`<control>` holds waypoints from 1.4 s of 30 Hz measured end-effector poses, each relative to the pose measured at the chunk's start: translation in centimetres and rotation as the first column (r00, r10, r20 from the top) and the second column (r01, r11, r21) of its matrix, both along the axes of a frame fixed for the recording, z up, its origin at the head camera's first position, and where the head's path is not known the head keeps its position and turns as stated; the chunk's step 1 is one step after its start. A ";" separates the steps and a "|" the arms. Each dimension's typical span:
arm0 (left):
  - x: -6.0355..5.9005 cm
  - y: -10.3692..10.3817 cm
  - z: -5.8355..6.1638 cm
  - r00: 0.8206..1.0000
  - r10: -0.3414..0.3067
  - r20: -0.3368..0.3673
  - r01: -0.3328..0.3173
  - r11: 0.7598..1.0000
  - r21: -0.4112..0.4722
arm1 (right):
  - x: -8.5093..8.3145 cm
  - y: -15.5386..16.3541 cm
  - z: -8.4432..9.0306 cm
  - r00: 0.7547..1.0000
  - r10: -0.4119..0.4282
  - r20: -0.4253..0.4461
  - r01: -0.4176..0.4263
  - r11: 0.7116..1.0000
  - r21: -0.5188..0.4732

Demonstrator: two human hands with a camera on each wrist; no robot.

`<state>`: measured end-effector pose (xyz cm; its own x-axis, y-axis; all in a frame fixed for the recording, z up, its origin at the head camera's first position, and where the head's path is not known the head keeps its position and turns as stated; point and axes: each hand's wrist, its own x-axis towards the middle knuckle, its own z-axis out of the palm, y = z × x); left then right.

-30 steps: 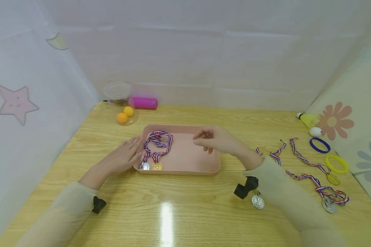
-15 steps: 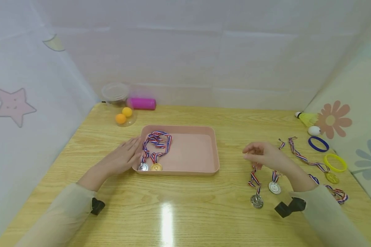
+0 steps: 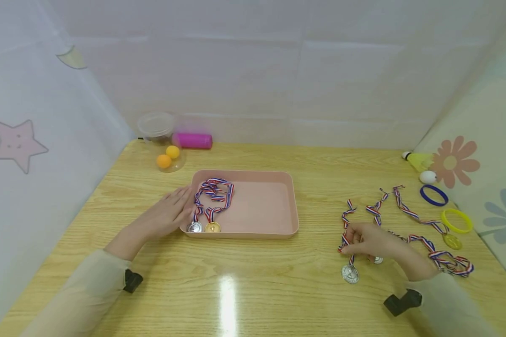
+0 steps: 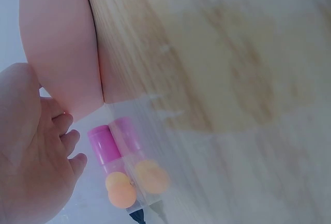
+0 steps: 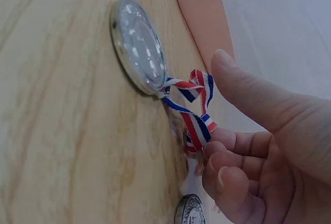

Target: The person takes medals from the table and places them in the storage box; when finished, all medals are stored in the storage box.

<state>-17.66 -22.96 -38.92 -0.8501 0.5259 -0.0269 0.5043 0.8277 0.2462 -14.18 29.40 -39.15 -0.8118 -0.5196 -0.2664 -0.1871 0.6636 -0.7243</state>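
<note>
Pale wood bench (image 3: 253, 281), white screens behind. Right grip (image 3: 368, 241) now dropped from hovering onto the ribbon (image 5: 194, 110), pinching it above the silver medal (image 3: 350, 273); pickup begun. Left grip (image 3: 168, 216) spread flat, unmoved, touching the pink tray (image 3: 293, 206).

Silver medal (image 3: 350, 273) on a red-white-blue striped ribbon (image 3: 345, 230); pink tray (image 3: 261, 231); pale wood-grain table (image 3: 244, 281)
</note>
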 end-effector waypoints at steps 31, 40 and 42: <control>0.0 0.0 -0.1 1.000 -0.010 -0.025 0.010 1.000 0.000 | -0.8 0.4 0.7 0.997 -0.030 -0.073 0.023 0.996 -0.089; 0.0 0.0 -0.1 1.000 -0.010 -0.017 0.010 1.000 0.001 | -1.0 1.0 1.0 0.994 -0.061 0.091 0.085 0.950 -0.300; -0.1 0.0 -0.1 1.000 -0.011 -0.016 0.011 1.000 -0.001 | -1.2 1.0 1.0 0.990 -0.056 0.126 0.097 0.933 -0.348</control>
